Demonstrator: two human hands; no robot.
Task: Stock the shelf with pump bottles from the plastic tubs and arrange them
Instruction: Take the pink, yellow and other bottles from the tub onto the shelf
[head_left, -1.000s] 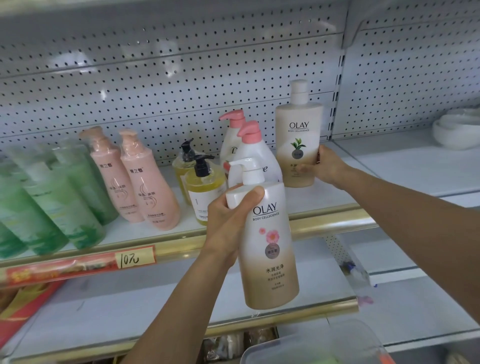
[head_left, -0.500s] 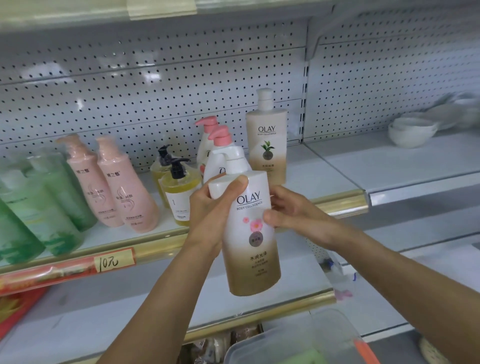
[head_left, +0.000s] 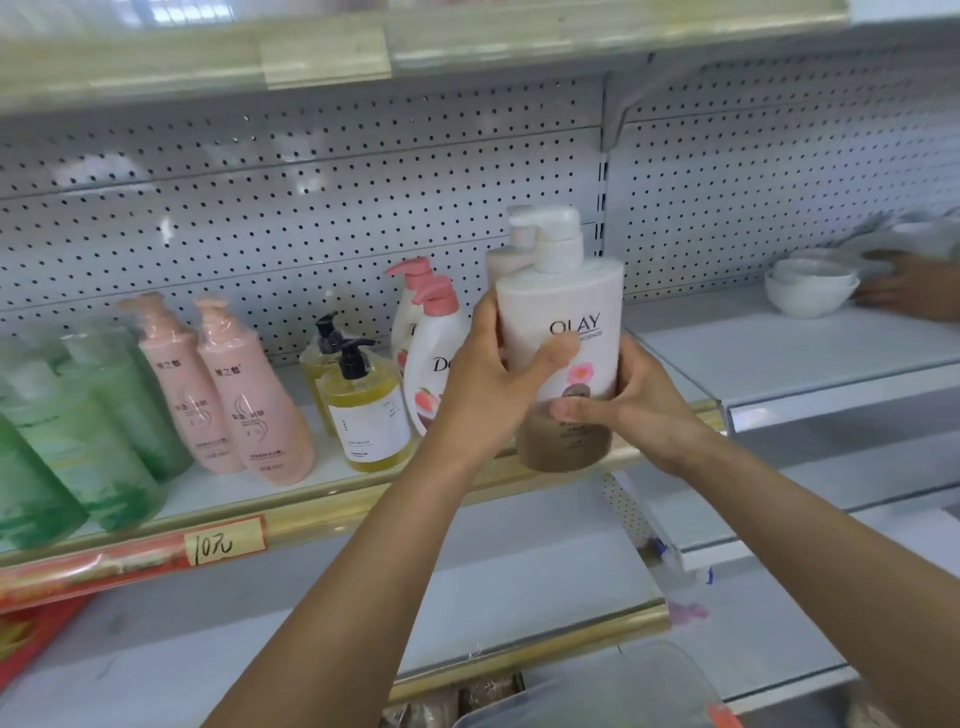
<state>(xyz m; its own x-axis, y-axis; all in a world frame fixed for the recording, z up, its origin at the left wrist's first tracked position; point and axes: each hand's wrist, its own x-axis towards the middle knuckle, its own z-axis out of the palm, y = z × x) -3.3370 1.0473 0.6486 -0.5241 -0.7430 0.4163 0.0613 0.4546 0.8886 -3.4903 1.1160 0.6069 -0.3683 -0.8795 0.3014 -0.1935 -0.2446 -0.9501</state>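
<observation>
At about one o'clock from the frame's centre, just over the shelf's gold front edge (head_left: 332, 501), the Olay bottle (head_left: 563, 332) is held upright in both hands, in front of a matching bottle (head_left: 511, 249). It looks full, so probably heavy, rigid and smooth enough to slip; the body is the safest hold, not the pump. The left hand (head_left: 485, 382) wraps its nine o'clock side, thumb across the label; the right hand (head_left: 631, 402) curls round low at five o'clock, both forearms reaching up.
</observation>
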